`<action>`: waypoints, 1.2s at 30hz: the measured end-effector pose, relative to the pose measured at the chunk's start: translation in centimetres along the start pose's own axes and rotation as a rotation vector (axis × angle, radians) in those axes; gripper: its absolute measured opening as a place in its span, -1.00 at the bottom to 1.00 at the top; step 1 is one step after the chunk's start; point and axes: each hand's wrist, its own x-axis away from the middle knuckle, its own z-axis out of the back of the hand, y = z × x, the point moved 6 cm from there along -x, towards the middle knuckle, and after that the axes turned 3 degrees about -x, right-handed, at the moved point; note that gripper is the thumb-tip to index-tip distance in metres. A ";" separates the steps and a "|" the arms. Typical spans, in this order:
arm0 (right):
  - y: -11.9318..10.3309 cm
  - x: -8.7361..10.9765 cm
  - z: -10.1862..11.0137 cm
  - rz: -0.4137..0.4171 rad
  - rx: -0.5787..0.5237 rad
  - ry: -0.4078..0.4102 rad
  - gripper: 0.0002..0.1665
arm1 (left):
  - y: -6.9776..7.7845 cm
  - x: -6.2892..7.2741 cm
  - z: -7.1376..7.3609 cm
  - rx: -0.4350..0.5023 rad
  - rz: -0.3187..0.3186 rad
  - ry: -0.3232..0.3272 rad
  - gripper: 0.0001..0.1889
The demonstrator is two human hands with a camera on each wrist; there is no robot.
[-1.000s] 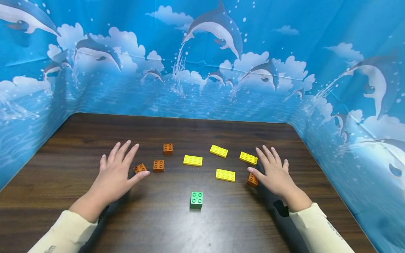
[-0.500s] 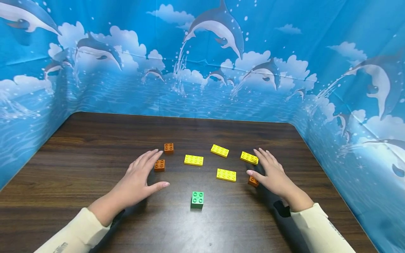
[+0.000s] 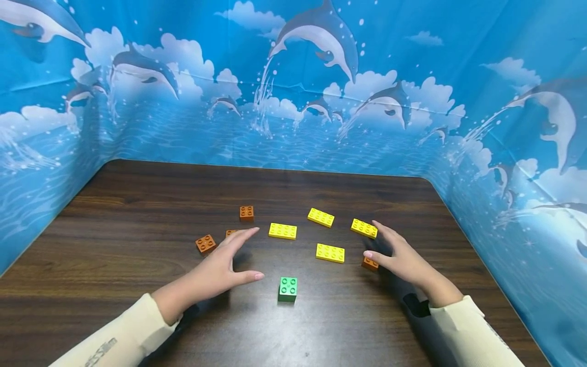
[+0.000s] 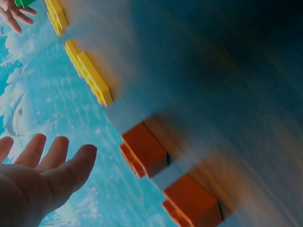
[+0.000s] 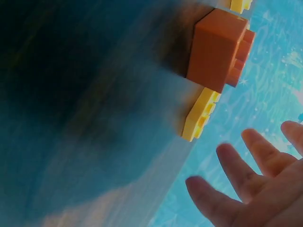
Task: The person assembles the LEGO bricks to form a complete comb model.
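My left hand point(image 3: 215, 272) hovers over the table left of a green square brick point(image 3: 287, 289), thumb and fingers spread apart and holding nothing. It partly hides one orange brick point(image 3: 231, 232); a second orange brick point(image 3: 205, 243) lies to its left and a third orange brick point(image 3: 246, 213) behind it. On the right, my right hand point(image 3: 405, 262) is held above an orange brick point(image 3: 370, 263), which it partly covers, with its fingers extended and nothing in them. Just beyond its fingertips lies a flat yellow brick point(image 3: 364, 228). The right wrist view shows the nearby orange brick point(image 5: 218, 49) up close.
More flat yellow bricks lie mid-table: one yellow brick point(image 3: 283, 231) at left, another yellow brick point(image 3: 321, 217) farther back, and a yellow brick point(image 3: 330, 253) nearer. A blue dolphin-print curtain point(image 3: 284, 127) borders the dark wooden table point(image 3: 137, 204) at the back and sides.
My left hand has moved right toward the green brick, uncovering the leftmost orange brick and partly covering another. The right hand has stayed nearly in place, its fingers drawn closer together. The bricks have not moved.
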 end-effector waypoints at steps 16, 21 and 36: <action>1.2 -0.5 -0.2 -0.057 -0.045 -0.071 -0.05 | 0.6 -1.1 -3.0 0.163 -0.012 -0.137 -0.12; 1.4 -0.4 -0.5 -0.075 -0.068 -0.112 -0.06 | 0.8 -1.4 -4.0 0.161 -0.035 -0.164 -0.11; 1.3 -0.3 -1.0 -0.040 -0.009 -0.155 -0.15 | 1.8 -1.5 -5.5 0.068 -0.083 -0.175 -0.13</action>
